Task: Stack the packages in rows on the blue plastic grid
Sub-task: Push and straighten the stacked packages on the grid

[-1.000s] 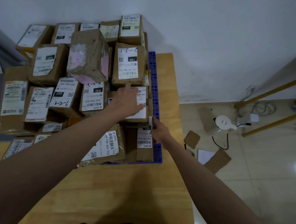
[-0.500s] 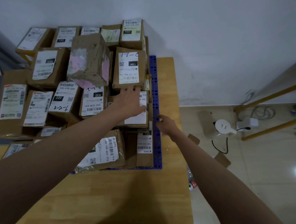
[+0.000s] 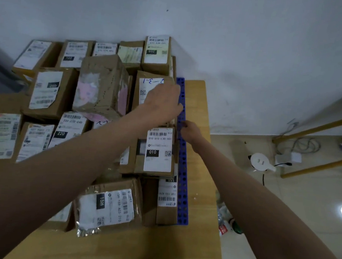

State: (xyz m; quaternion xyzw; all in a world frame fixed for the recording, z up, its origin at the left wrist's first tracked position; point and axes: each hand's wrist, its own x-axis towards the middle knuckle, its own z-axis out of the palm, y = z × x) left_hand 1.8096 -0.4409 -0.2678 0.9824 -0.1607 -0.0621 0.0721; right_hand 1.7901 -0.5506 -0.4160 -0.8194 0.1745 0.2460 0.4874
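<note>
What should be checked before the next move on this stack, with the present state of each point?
1. Left hand lies on the box marked 2-3-1: ok.
2. Right hand at the stack's right side, over the blue plastic grid: ok; what it grips: cannot tell.
3. Box labelled 010 lies flat on top: ok.
4. Silver-edged 15H pouch overhangs the grid's near edge: not ok.
5. Grid strip bare along the right: ok.
6. Tall taped box stands above its row: not ok.
</note>
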